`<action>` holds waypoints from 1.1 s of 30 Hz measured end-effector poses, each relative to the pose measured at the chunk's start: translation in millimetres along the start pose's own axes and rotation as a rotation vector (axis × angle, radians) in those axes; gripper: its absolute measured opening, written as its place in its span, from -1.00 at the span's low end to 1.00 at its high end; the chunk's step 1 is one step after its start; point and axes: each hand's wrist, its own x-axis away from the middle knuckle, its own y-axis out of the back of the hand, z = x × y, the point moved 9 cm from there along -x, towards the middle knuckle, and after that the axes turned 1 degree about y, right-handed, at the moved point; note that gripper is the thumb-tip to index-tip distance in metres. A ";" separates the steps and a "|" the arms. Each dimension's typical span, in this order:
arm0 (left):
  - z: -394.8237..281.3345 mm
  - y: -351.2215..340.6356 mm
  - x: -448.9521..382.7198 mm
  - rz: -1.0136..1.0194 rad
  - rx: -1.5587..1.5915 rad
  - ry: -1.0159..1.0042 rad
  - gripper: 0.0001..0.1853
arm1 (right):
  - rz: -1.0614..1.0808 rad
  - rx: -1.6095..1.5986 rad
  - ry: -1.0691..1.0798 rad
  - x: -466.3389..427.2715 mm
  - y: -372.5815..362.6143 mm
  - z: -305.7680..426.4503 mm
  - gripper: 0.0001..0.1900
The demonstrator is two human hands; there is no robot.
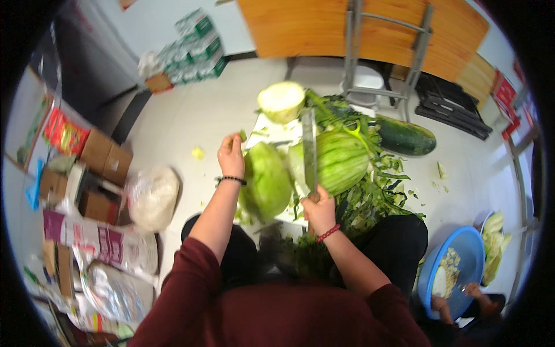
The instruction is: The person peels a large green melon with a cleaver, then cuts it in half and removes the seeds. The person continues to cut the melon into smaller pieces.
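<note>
My right hand (320,209) grips the handle of a long-bladed knife (309,147), its blade pointing away from me. Raised at the left, my left hand (231,152) pinches a small green piece (243,135) between its fingertips. Between my hands a large peeled green melon or gourd (265,182) rests on a low white board (284,131). Right of the blade lies another melon with striped green flesh (342,160), and a yellow-green peeler (357,132) is on top of it. A cut pale piece (282,100) stands at the board's far end.
Green peelings (368,195) heap at the board's right, beside an unpeeled dark green melon (405,135). At lower right, another person's hands (442,308) work at a blue basin (422,264) holding chopped pieces. Sacks (154,199) and cardboard boxes (106,158) stand left; a metal-legged folding table (303,28) is ahead.
</note>
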 end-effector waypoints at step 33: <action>100.8 58.8 156.3 0.030 -0.264 0.366 0.01 | 0.304 0.804 0.042 17.9 -57.0 60.7 -0.60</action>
